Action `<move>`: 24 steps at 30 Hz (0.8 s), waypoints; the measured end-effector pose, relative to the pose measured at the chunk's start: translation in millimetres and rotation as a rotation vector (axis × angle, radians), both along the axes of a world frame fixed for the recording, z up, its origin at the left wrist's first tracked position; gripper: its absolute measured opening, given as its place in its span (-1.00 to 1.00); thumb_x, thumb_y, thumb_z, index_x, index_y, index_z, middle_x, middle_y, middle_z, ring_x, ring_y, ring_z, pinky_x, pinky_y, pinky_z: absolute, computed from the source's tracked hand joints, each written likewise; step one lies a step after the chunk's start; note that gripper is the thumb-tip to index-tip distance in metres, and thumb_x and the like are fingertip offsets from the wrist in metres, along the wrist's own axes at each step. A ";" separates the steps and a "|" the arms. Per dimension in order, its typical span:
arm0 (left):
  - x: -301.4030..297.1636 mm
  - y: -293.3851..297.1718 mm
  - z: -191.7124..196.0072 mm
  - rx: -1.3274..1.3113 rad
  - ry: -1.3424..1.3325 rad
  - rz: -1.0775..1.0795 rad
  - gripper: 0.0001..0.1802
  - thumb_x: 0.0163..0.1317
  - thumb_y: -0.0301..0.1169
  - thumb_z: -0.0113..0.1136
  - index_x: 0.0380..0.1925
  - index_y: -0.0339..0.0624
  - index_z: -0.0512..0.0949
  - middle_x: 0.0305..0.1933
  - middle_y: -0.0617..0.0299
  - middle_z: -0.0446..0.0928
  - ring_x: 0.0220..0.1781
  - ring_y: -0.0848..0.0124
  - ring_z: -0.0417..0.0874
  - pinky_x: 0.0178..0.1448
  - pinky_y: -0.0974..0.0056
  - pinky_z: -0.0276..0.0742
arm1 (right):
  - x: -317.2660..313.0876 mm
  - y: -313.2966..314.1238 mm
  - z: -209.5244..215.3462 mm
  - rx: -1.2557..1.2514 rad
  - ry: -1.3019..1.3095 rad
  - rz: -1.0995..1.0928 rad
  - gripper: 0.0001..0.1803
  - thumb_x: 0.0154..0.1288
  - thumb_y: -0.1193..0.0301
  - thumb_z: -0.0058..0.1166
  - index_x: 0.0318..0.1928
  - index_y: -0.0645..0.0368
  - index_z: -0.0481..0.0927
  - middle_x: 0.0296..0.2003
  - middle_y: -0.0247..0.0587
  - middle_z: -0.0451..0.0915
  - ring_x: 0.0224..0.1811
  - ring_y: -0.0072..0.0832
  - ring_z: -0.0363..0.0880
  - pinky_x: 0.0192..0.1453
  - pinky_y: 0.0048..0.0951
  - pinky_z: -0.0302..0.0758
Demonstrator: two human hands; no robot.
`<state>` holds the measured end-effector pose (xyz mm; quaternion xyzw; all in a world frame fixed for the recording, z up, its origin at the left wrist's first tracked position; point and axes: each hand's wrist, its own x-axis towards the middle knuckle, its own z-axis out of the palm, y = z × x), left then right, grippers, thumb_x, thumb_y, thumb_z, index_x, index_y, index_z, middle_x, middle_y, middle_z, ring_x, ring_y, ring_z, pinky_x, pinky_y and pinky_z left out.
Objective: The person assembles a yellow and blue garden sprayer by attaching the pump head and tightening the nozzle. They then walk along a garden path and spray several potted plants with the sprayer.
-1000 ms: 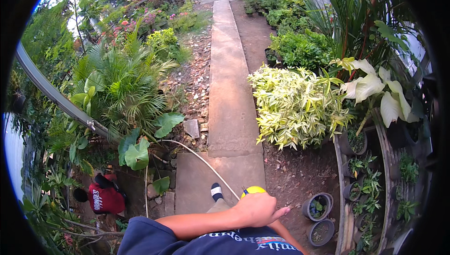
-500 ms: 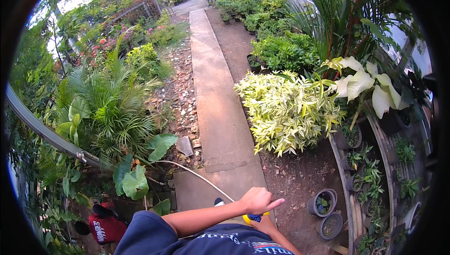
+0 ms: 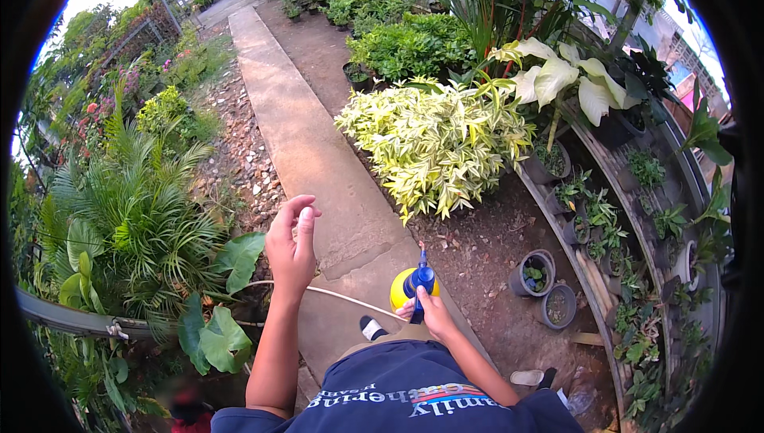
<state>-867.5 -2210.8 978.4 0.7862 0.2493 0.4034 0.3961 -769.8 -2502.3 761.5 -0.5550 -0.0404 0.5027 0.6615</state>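
Note:
My right hand [image 3: 431, 314] is wrapped round the blue head of a spray bottle with a round yellow body [image 3: 400, 288]. The bottle's blue nozzle [image 3: 423, 259] points up and away from me, over the edge of the path. My left hand [image 3: 291, 248] is raised above the path to the left, its thumb apart from loosely bent fingers, holding nothing that I can see. Ahead of the bottle grows a bushy plant with yellow-green variegated leaves [image 3: 438, 142], which neither hand touches.
A concrete path [image 3: 298, 130] runs ahead. Two grey pots [image 3: 559, 307] stand on soil at right, beside curved tiers of potted plants [image 3: 585, 254]. A pale hose [image 3: 342, 296] crosses the path. Palms [image 3: 131, 210] and broad leaves [image 3: 224, 339] crowd the left. Someone's maroon clothing [image 3: 189, 417] shows lower left.
My left hand has moved left and up, away from the right wrist. The spray bottle in my right hand now shows plainly. The view has swung right.

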 end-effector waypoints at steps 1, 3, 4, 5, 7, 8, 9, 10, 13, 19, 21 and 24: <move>-3.5 6.8 -11.0 -0.175 0.100 -0.047 -0.65 0.66 -0.23 0.14 0.13 -0.31 0.67 -0.06 0.02 0.79 -0.04 0.30 0.82 0.10 0.19 0.65 | 4.1 7.0 2.4 -0.045 -0.123 -0.065 -0.24 0.77 -0.15 -0.17 -0.22 0.36 0.66 -0.32 0.09 0.80 -0.25 -0.21 0.87 -0.01 -0.24 0.79; -16.0 -2.0 -52.7 -0.394 0.331 -0.167 -0.61 0.64 -0.20 0.18 0.15 -0.32 0.67 0.00 -0.01 0.80 0.00 0.28 0.83 0.11 0.18 0.67 | 10.9 14.8 7.1 -0.166 -0.146 -0.098 -0.17 0.76 -0.21 -0.21 -0.24 0.40 0.66 -0.37 0.16 0.81 -0.36 -0.19 0.85 -0.12 -0.26 0.80; -17.9 -11.4 -76.3 -0.465 0.511 -0.217 -0.59 0.63 -0.18 0.21 0.16 -0.32 0.67 0.02 -0.02 0.80 0.02 0.26 0.83 0.12 0.18 0.69 | 14.9 16.7 9.3 -0.187 -0.181 -0.081 -0.19 0.76 -0.19 -0.19 -0.25 0.39 0.65 -0.38 0.14 0.80 -0.35 -0.20 0.86 -0.13 -0.27 0.80; -21.3 -29.1 -99.8 -0.455 0.517 -0.316 -0.56 0.61 -0.15 0.23 0.20 -0.32 0.66 0.04 -0.04 0.80 0.05 0.24 0.83 0.15 0.16 0.70 | 19.4 17.5 11.1 -0.214 -0.177 -0.052 -0.21 0.76 -0.17 -0.17 -0.26 0.39 0.65 -0.38 0.13 0.80 -0.35 -0.20 0.86 -0.15 -0.27 0.80; -20.3 -69.3 -142.2 -0.559 0.614 -0.496 -0.46 0.61 -0.12 0.27 0.32 -0.36 0.59 0.11 -0.04 0.77 0.14 0.22 0.79 0.26 0.15 0.68 | 26.6 15.4 13.8 -0.251 -0.167 -0.006 -0.23 0.76 -0.15 -0.15 -0.27 0.39 0.65 -0.39 0.11 0.80 -0.36 -0.21 0.85 -0.17 -0.28 0.80; -20.6 -86.9 -159.2 -0.656 0.689 -0.593 -0.40 0.61 -0.12 0.27 0.40 -0.40 0.53 0.16 -0.02 0.74 0.19 0.22 0.76 0.33 0.15 0.64 | 27.8 12.4 14.9 -0.264 -0.152 0.013 -0.24 0.77 -0.13 -0.14 -0.27 0.39 0.65 -0.39 0.10 0.80 -0.36 -0.22 0.85 -0.18 -0.28 0.80; -19.7 -101.2 -171.8 -0.703 0.681 -0.707 -0.32 0.61 -0.08 0.28 0.46 -0.42 0.45 0.24 -0.07 0.70 0.25 0.21 0.74 0.37 0.14 0.62 | 29.8 9.8 15.7 -0.308 -0.083 0.044 -0.25 0.77 -0.12 -0.14 -0.27 0.39 0.65 -0.39 0.09 0.79 -0.37 -0.22 0.85 -0.18 -0.28 0.80; -16.5 -110.2 -180.2 -0.759 0.738 -0.790 -0.23 0.60 -0.04 0.29 0.52 -0.43 0.37 0.32 -0.12 0.67 0.31 0.19 0.71 0.40 0.13 0.61 | 30.4 6.3 16.5 -0.277 -0.157 0.047 -0.25 0.77 -0.11 -0.14 -0.28 0.39 0.65 -0.39 0.09 0.80 -0.37 -0.23 0.85 -0.18 -0.28 0.80; 1.2 -115.7 -193.3 -0.750 0.810 -0.848 -0.09 0.59 0.05 0.27 0.59 -0.49 0.25 0.45 -0.18 0.58 0.44 0.14 0.63 0.50 0.08 0.53 | 32.9 -10.1 19.9 -0.309 -0.189 0.179 -0.24 0.77 -0.13 -0.13 -0.28 0.38 0.66 -0.39 0.09 0.80 -0.39 -0.24 0.85 -0.18 -0.28 0.80; 70.3 -147.1 -201.5 -0.850 0.592 -0.870 -0.04 0.52 0.21 0.28 0.51 -0.46 0.34 0.47 -0.18 0.55 0.51 0.17 0.56 0.63 0.05 0.37 | 58.2 -60.8 32.6 -0.366 -0.211 0.312 -0.19 0.70 -0.23 -0.09 -0.31 0.38 0.65 -0.45 0.02 0.76 -0.40 -0.25 0.86 -0.30 -0.29 0.79; 95.1 -184.8 -207.7 -1.018 0.565 -0.834 -0.09 0.51 0.14 0.35 0.46 -0.47 0.35 0.44 -0.15 0.58 0.46 0.21 0.59 0.59 0.07 0.43 | 69.8 -78.3 35.4 -0.438 -0.199 0.279 -0.24 0.73 -0.16 -0.08 -0.30 0.37 0.64 -0.45 -0.03 0.74 -0.43 -0.27 0.85 -0.33 -0.29 0.78; 128.4 -246.5 -219.6 -0.999 0.417 -0.522 -0.15 0.48 -0.01 0.45 0.41 -0.47 0.33 0.35 -0.07 0.64 0.35 0.26 0.66 0.47 0.12 0.54 | 88.2 -104.2 35.0 -0.392 -0.250 0.247 -0.28 0.76 -0.09 -0.07 -0.31 0.37 0.64 -0.46 -0.05 0.74 -0.47 -0.29 0.82 -0.36 -0.30 0.76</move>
